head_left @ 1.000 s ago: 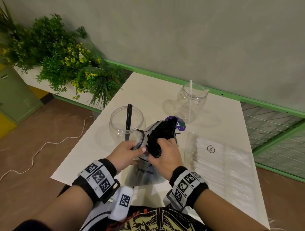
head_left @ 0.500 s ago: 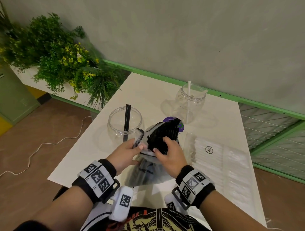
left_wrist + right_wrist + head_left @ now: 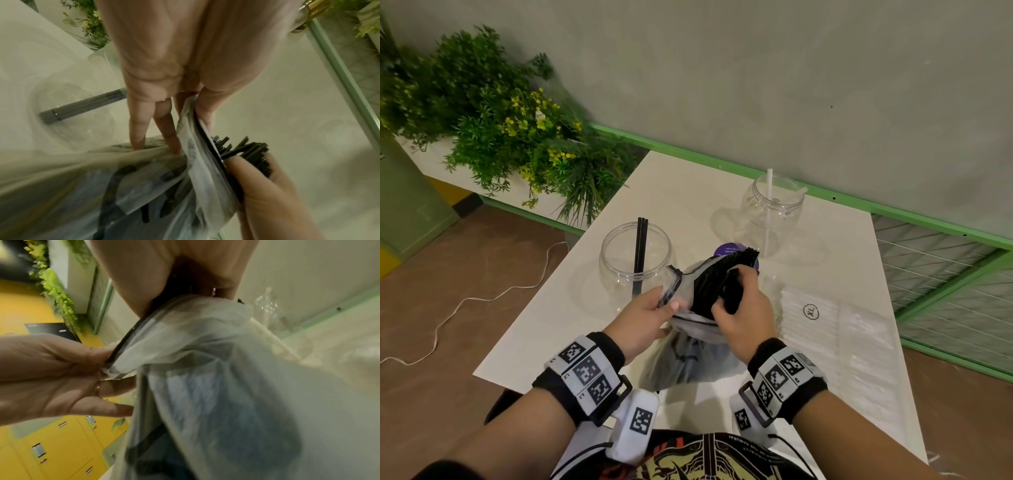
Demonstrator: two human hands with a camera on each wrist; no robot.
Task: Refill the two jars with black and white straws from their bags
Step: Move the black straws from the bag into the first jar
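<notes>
A clear plastic bag (image 3: pixel 690 356) of black straws (image 3: pixel 714 286) stands in front of me on the white table (image 3: pixel 688 192). My left hand (image 3: pixel 650 315) pinches the bag's mouth edge (image 3: pixel 191 123). My right hand (image 3: pixel 743 318) grips a bundle of black straws (image 3: pixel 246 151) sticking out of the bag. A clear jar (image 3: pixel 635 263) with two black straws stands just left of the bag. A second clear jar (image 3: pixel 774 209) with one white straw stands farther back. A flat bag of white straws (image 3: pixel 835 329), marked XL, lies to the right.
Green plants (image 3: pixel 493 113) fill a planter left of the table. A green rail (image 3: pixel 722 164) runs along the wall behind it. A white cable (image 3: pixel 448 315) lies on the brown floor at left. A wire grid panel (image 3: pixel 941 274) is at right.
My right hand has slid farther up, drawing the black straw bundle higher out of the bag. The left hand keeps its pinch on the bag's mouth.
</notes>
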